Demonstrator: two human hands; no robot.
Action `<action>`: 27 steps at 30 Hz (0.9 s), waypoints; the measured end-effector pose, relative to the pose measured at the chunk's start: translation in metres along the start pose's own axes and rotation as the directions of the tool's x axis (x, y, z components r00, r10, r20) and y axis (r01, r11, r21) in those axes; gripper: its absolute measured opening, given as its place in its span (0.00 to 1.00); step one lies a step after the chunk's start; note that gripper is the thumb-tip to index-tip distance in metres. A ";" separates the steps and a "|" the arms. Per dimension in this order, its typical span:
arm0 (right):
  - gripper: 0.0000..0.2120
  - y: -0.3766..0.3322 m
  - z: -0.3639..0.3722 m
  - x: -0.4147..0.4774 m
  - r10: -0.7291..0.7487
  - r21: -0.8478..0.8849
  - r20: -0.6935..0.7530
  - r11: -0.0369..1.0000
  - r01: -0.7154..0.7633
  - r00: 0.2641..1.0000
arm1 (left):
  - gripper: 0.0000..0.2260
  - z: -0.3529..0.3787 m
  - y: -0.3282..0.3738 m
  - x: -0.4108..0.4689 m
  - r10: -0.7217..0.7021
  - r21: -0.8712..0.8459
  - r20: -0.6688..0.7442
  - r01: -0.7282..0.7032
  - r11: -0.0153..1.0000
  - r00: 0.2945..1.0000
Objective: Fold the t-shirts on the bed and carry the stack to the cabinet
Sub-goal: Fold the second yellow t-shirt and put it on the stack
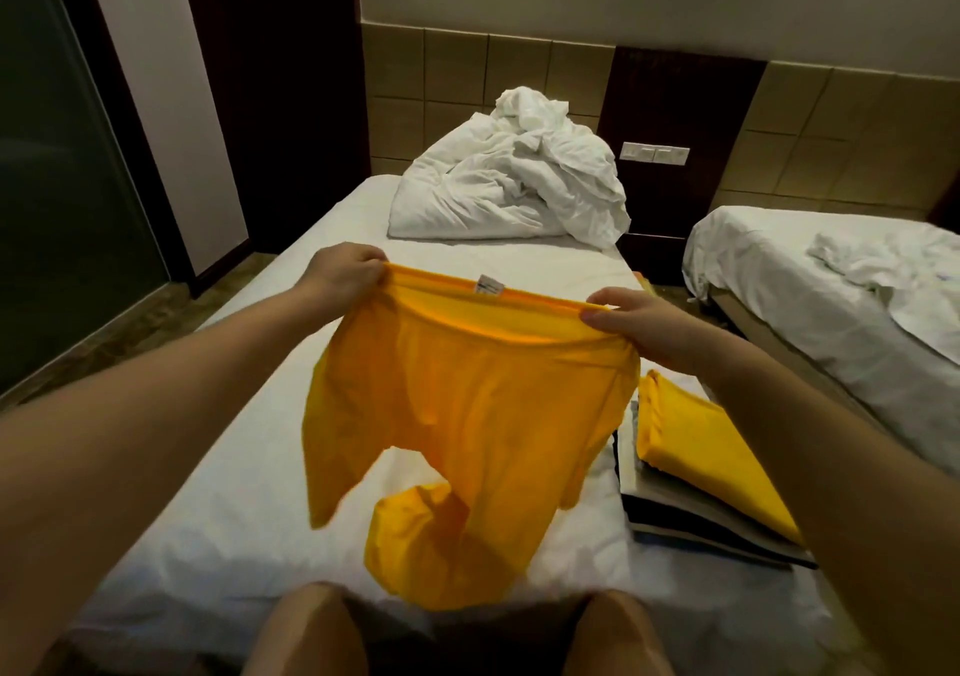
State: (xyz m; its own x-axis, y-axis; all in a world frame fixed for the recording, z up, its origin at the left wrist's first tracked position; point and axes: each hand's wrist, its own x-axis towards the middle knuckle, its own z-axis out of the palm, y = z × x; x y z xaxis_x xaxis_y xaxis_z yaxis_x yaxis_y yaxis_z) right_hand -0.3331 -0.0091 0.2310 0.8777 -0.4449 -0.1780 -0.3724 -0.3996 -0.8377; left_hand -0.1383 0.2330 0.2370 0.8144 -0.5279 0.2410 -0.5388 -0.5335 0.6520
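Knees (311,628) poke in at the bottom edge, right under the grip. Around them and out to the left it's plain white bed (208,519). My left hand (345,272) is clenched on the left end of the shirt (467,405), fingers curled over its top edge. It's yellow, stretched between both hands and hanging down from them, with the bottom part bunched on the sheet straight below the grip. There's a little white tag (490,286) on the top edge, about midway between the hands. Well past the hands, a crumpled duvet (509,192) is piled at the far end. My right hand (634,322) pinches the right end of that same edge, thumb on the near side. Just below and right of it, the stack (691,524) sits on the bed, with a folded yellow tee (717,467) on top and pale and dark ones underneath. Further right is the other bed (831,285), sheets all rumpled, with a gap in between.
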 end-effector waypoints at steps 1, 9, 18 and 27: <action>0.14 -0.002 0.000 0.000 -0.011 0.014 -0.014 1.000 0.011 1.000 | 0.14 0.001 0.000 -0.001 0.004 -0.014 0.007 -0.004 1.000 1.000; 0.11 -0.029 -0.017 -0.009 -0.064 0.112 0.175 0.993 0.044 0.982 | 0.08 -0.021 0.000 0.002 -0.096 -0.280 0.105 0.122 0.952 0.990; 0.12 -0.019 -0.020 -0.020 0.022 0.070 0.213 0.997 -0.038 0.977 | 0.37 -0.071 -0.018 -0.010 0.082 -0.307 0.621 0.146 0.941 0.779; 0.02 -0.035 0.002 -0.010 -0.228 0.000 -0.405 0.968 0.250 0.885 | 0.13 -0.053 0.001 -0.015 0.049 -0.411 0.019 -0.037 0.911 0.999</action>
State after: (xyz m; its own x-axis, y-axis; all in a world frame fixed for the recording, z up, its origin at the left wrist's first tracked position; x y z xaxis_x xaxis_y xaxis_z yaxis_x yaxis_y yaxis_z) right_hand -0.3282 0.0114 0.2613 0.7402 -0.6271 0.2426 -0.1415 -0.4980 -0.8556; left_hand -0.1400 0.2758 0.2725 0.7827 -0.5658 0.2593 -0.4326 -0.1950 0.8802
